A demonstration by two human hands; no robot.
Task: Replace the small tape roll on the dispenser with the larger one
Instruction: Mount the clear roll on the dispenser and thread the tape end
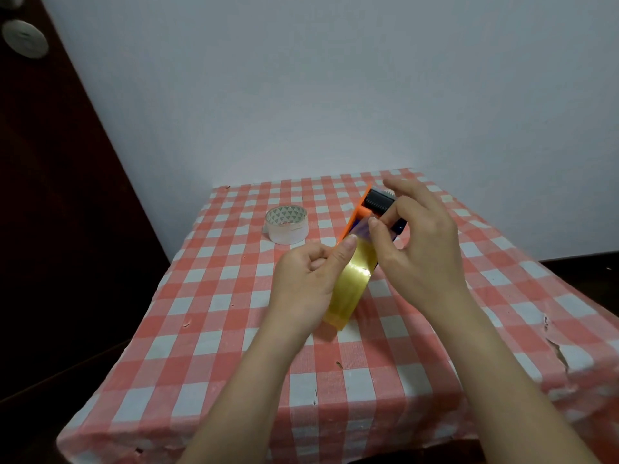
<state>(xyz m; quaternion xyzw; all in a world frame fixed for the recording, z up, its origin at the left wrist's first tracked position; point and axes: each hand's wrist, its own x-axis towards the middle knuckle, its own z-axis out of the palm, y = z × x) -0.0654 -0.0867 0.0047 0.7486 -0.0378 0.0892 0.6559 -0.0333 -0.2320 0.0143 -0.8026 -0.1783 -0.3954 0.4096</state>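
The orange tape dispenser (360, 211) with a black roller at its far end is held above the middle of the table. A large yellowish tape roll (348, 289) sits in it, nearest me. My left hand (308, 283) grips the left side of that roll, thumb lying along the orange edge. My right hand (415, 242) pinches the clear tape strip (363, 231) just above the roll, fingers curled around the dispenser's right side, which is hidden. A small whitish tape roll (287, 224) lies flat on the cloth to the left, apart from both hands.
A red-and-white checked cloth (234, 329) covers the small table, with a few tears near its right edge (557, 353). A pale wall stands behind, and a dark door is at the left.
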